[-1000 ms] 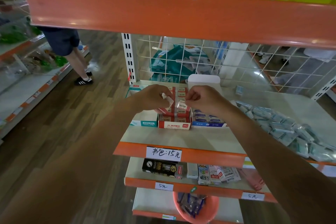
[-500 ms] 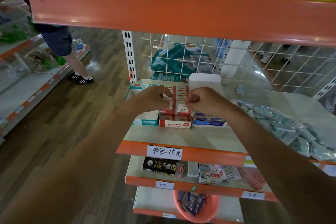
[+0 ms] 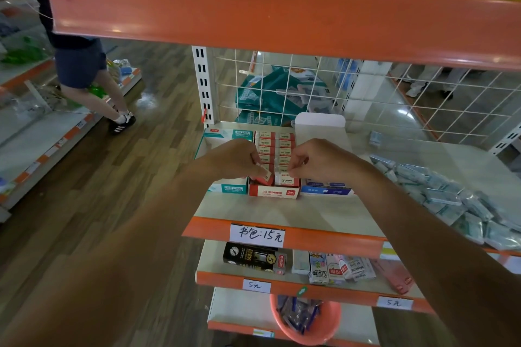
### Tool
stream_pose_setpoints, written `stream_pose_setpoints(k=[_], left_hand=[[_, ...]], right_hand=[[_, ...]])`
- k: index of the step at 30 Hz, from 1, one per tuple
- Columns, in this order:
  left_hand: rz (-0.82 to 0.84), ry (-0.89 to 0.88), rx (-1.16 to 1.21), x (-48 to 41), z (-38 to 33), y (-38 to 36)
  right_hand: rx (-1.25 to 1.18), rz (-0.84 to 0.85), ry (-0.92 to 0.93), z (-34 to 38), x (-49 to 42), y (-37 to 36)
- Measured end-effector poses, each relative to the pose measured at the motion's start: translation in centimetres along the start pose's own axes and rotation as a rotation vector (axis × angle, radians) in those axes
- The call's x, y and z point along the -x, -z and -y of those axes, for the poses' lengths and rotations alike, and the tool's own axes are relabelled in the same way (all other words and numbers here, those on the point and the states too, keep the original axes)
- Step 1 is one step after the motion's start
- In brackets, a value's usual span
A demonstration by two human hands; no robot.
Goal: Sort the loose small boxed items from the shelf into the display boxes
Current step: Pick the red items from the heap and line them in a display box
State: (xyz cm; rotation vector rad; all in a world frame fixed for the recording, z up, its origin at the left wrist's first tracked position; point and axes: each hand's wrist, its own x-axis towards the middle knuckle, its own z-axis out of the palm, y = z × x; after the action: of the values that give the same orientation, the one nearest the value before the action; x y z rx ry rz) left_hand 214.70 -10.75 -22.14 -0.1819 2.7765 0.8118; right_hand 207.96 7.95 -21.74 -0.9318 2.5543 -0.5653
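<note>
The person is fitting small eraser boxes into the red display box [image 3: 273,192] on the shelf [image 3: 282,207]; this looks like the last row at the front. To do it well, each little box should be going in straight, lined up with the rows behind it, and getting pushed down softly until it is level with the others; pushing hard could be bending the thin card.

The left hand [image 3: 236,159] is curled, and its fingertips are pinching a tilted small box [image 3: 265,176] at the front left of the red display box; that one probably needs turning upright before it slides in. The right hand [image 3: 318,160] is curled too, pinching the top of a 2B small box [image 3: 286,180] that is standing at the front right. The two hands are sitting close together, right over the red display box.

A teal display box [image 3: 228,134] is sitting just beside it on the left, and a blue display box [image 3: 327,191] on the right; a pile of wrapped packs [image 3: 439,194] is lying well off to the right.
</note>
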Motion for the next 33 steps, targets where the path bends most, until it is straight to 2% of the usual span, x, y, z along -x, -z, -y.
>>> stream_pose_setpoints(k=[7,21,29,33], left_hand=[[-0.035,-0.071,-0.045,0.4,0.3,-0.2],[-0.193,-0.075,-0.042,1.0,1.4,-2.2],[-0.389,-0.215,-0.113,1.7,2.1,-4.0],[-0.413,-0.323,-0.126,2.3,3.2,-4.2]], right_hand=[[0.056,0.025,-0.006,0.5,0.0,0.1],[0.134,-0.003,0.055,0.0,0.1,-1.0],[0.176,-0.171,0.138,-0.8,0.7,-2.3],[0.137,-0.217,0.179,-1.5,1.3,-3.3]])
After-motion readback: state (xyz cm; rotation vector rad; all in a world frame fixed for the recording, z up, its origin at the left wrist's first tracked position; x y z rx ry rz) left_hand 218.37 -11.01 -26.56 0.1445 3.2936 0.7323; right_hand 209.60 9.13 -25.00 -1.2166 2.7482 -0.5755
